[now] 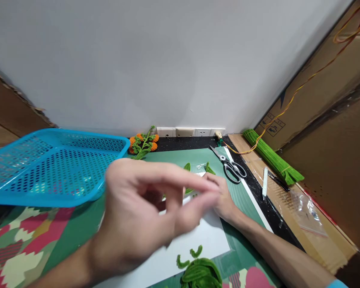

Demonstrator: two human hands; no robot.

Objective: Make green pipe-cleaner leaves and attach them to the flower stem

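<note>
My left hand (144, 204) is raised close to the camera, thumb and index fingertip pressed together. Motion blurs the fingertips, and whatever they may pinch is too small to make out. Behind it, my right hand (223, 198) rests over the white sheet (198, 248) with its fingers curled in, their tips mostly covered by the left hand. Just past the right hand is a green fuzzy leaf-shaped piece (209, 168); another green piece (187, 166) shows above my left index finger. A pile of green fuzzy leaf shapes (201, 274) lies nearest me, beside two short curled green pieces (196, 251).
A blue perforated basket (60, 168) stands at left, near orange-and-green fuzzy flowers (144, 143). Black-handled scissors (230, 165) lie right of the hands on the green mat (249, 200). Farther right are a green pipe-cleaner bundle (271, 156), a plastic bag (309, 212) and a twisted wire (291, 100).
</note>
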